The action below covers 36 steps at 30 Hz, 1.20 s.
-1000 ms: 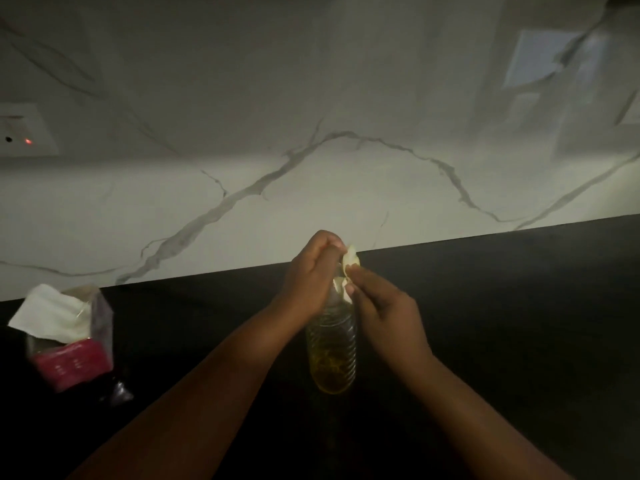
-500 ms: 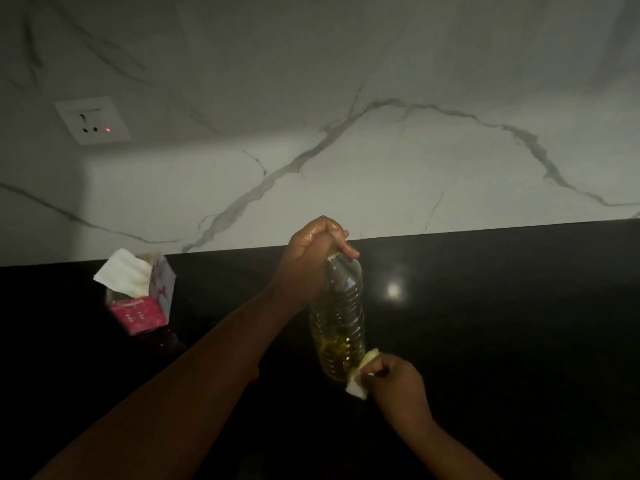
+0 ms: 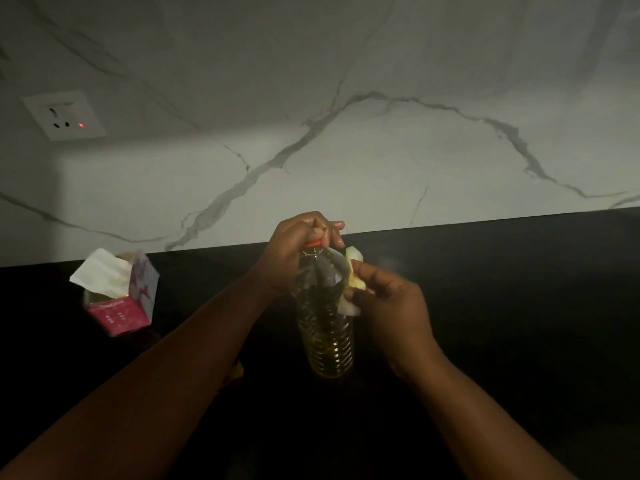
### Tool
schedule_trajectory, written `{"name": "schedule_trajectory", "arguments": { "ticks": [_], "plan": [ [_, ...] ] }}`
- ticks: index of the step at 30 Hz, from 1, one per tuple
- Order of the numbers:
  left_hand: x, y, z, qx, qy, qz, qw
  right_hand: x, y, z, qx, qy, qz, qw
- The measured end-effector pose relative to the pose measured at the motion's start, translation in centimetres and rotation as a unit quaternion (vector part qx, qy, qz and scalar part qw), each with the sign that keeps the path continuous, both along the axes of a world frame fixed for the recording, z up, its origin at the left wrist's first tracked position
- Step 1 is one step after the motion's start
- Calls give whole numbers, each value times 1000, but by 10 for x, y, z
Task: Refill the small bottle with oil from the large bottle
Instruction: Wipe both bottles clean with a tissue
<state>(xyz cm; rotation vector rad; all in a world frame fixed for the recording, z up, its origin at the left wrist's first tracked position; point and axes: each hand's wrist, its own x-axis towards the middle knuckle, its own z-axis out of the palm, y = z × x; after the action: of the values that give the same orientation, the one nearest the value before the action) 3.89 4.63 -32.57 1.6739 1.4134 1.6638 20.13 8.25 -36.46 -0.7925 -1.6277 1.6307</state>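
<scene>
A clear ribbed plastic bottle [image 3: 325, 327] stands upright on the black counter [image 3: 519, 306], with yellow oil in its lower part and a red cap. My left hand [image 3: 294, 251] grips the bottle's top, fingers curled over the cap. My right hand [image 3: 388, 299] pinches a crumpled white tissue [image 3: 351, 289] against the bottle's right shoulder. Only this one bottle is in view.
A red and white tissue box [image 3: 121, 299] with a sheet sticking out sits on the counter at the left. Behind runs a white marble wall [image 3: 381, 161] with a power socket [image 3: 64, 116] at upper left. A small yellow thing [image 3: 237, 370] peeks out under my left forearm.
My right hand has moved the tissue from the bottle's base up to its shoulder. One second ago it was at the neck. My left hand has kept its grip on the top.
</scene>
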Motion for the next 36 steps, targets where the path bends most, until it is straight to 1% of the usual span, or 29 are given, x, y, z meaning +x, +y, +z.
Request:
{"name": "schedule_trajectory", "arguments": {
  "ticks": [2,3,5,6,8,10,11,12,13,15,17,19,21,22,23,24,25,26,27,28,29,30,32,34,36],
  "plan": [
    [0,1,-1,-3,-11,-25,1000,1,-6,-25,116,-35,-21,992],
    [-1,2,-2,-6,-25,-37,999,2,-10,-38,156,-49,-32,986],
    [-1,3,-4,-13,-41,-42,998,4,-14,-66,174,-71,-39,981],
    [-2,3,-4,-25,-47,-31,998,5,-14,-78,171,-98,-34,980],
    [-2,3,-5,-60,-68,-7,996,9,-8,-95,135,-195,13,971],
    [-1,2,-3,-72,-47,-16,996,11,3,-99,11,-265,75,961],
    [0,2,-2,-73,-41,-20,996,10,7,-95,-46,-268,83,959],
    [2,2,0,-75,-49,-22,996,9,11,-89,-83,-254,81,960],
    [1,2,1,-74,-56,-20,995,7,13,-79,-104,-221,71,967],
    [-2,2,3,-57,-57,-14,997,5,16,-50,-113,-132,42,984],
    [-3,3,2,-41,-55,-1,998,6,18,-14,-91,-55,32,994],
    [-2,2,-2,-15,-88,25,996,8,20,14,-48,-8,30,998],
    [1,1,-8,17,-111,55,992,7,20,26,-2,5,27,1000],
    [4,0,-10,31,-109,72,991,6,19,27,14,3,28,1000],
    [6,-2,-10,46,-99,91,990,5,19,24,23,2,33,999],
    [8,-5,-11,67,-69,118,988,5,18,19,27,-2,36,999],
    [8,-8,-12,92,-3,161,983,5,17,11,31,-9,37,999],
    [7,-12,-13,114,96,214,965,5,16,0,40,-23,34,998],
    [8,-16,-15,125,208,254,936,6,14,-13,55,-42,29,997],
    [10,-20,-18,114,289,279,909,6,11,-29,69,-62,19,995],
    [13,-23,-19,76,317,295,898,5,8,-44,80,-86,10,993],
    [17,-26,-18,34,307,310,899,5,6,-59,78,-112,8,991],
    [25,-30,-19,-17,263,330,907,6,2,-79,52,-190,38,980],
    [29,-32,-20,-30,229,340,912,8,0,-92,24,-276,93,957],
    [31,-31,-20,-24,211,347,913,5,0,-97,26,-322,103,941]
  ]
}}
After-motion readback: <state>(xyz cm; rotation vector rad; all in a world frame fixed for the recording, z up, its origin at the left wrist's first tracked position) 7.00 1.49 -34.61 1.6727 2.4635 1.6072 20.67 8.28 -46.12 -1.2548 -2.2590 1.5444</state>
